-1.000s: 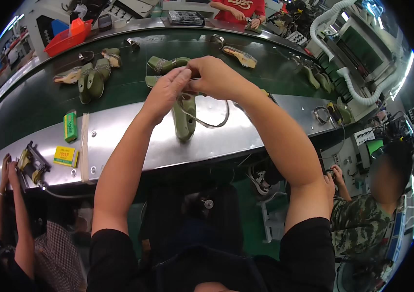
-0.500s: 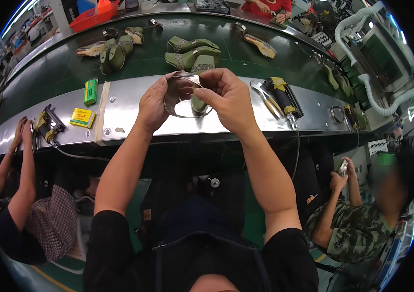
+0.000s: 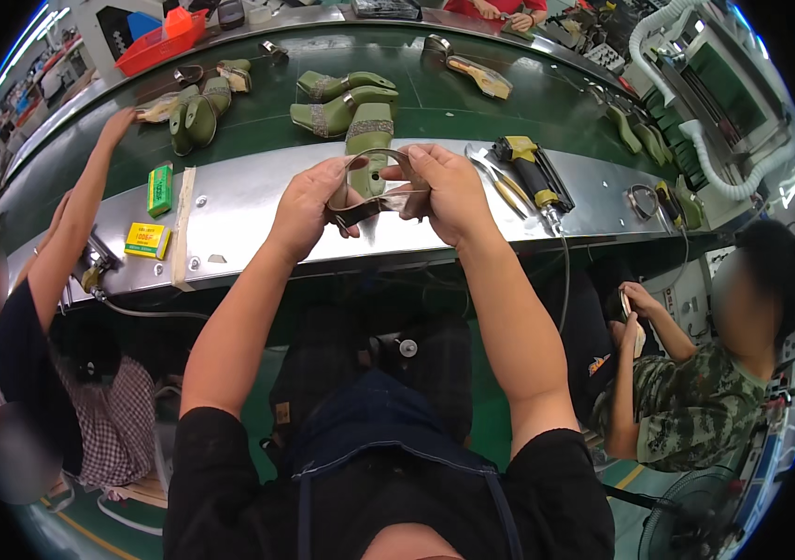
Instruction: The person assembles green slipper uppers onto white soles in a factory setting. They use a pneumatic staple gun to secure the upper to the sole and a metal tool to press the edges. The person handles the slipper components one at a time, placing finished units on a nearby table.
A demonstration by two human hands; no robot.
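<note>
My left hand (image 3: 309, 207) and my right hand (image 3: 456, 196) hold a shiny, looped sandal upper (image 3: 360, 214) between them over the steel bench edge. Each hand pinches one side, thumb on top, so the loop is spread with a gap in its middle. Through that gap shows a green shoe last (image 3: 371, 140) with a glittery band, its end resting on the steel. Some of my fingers are hidden behind the upper. Just beyond lie two more green lasts (image 3: 346, 86) with glittery bands, side by side on the dark green belt.
Right of my hands lie pliers (image 3: 507, 193) and a black-and-yellow air stapler (image 3: 535, 173) with a hose. Left are a green box (image 3: 160, 190), a yellow box (image 3: 147, 241) and a tape strip (image 3: 184, 224). Co-workers sit on both sides; one arm (image 3: 80, 205) reaches over the belt.
My hands have tilted the upper and hold it stretched sideways, both hands now at its sides. The left co-worker's arm has reached out to the belt; the right co-worker's hands have moved lower.
</note>
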